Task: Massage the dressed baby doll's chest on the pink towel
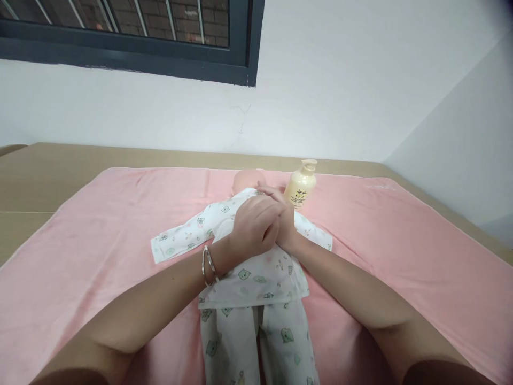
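A doll in a white long-sleeved top (pixel 256 280) and white trousers (pixel 286 337), both printed with small green animals, lies on a pink blanket. Its bare head (pixel 247 181) shows at the far end; the face is mostly hidden. Over the doll's chest my hands are clasped crosswise, and I cannot tell whether they touch the top. My left hand (pixel 254 224), with two silver bangles (pixel 209 266) at the wrist, is curled over my right hand. Behind it, my right hand (pixel 284 214) has its fingers stretched toward the doll's head.
A cream pump bottle (pixel 300 187) stands just right of the doll's head. The pink blanket (pixel 120 240) covers much of a wooden table (pixel 80 160). Behind are a white wall (pixel 320 96) and a dark-framed window (pixel 240 43) with bars.
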`<state>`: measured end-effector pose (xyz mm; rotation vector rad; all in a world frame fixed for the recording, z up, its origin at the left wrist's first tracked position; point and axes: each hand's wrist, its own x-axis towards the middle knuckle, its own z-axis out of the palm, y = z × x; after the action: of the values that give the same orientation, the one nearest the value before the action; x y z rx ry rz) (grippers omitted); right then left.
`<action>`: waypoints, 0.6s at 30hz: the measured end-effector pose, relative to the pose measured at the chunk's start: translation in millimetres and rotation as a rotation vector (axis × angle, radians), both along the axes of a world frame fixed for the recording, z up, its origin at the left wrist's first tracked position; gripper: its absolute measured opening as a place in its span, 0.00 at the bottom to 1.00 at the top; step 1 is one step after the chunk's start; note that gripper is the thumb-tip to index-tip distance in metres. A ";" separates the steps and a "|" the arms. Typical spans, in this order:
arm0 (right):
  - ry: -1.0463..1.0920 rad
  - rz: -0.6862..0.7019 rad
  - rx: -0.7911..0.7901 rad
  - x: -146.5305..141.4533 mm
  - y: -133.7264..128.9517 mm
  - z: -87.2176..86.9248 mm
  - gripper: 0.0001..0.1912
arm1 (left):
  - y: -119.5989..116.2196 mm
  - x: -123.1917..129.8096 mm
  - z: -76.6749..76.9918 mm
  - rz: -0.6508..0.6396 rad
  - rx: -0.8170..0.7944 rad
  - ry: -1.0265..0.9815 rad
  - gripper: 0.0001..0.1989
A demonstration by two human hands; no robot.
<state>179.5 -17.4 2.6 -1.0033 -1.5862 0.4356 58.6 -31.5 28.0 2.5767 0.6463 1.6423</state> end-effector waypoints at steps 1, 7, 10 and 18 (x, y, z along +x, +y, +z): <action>-0.083 0.021 0.003 -1.1 1.9 -1.7 0.18 | -1.6 -3.3 -0.6 0.007 0.022 -0.022 0.12; -0.715 0.047 0.020 -12.8 -0.6 -2.0 0.20 | -3.9 -12.7 -3.6 0.184 -0.118 -0.104 0.13; -0.831 -0.013 -0.051 -10.9 -3.6 5.0 0.22 | -3.0 -11.6 -5.3 0.166 -0.121 -0.084 0.14; -0.804 -0.067 -0.166 -8.8 -20.5 13.4 0.27 | -5.7 -16.0 -8.2 0.173 -0.096 -0.220 0.12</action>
<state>170.7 -37.8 16.0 -1.4643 -2.2377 0.1069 42.5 -37.2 19.8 2.2874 0.9266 1.8593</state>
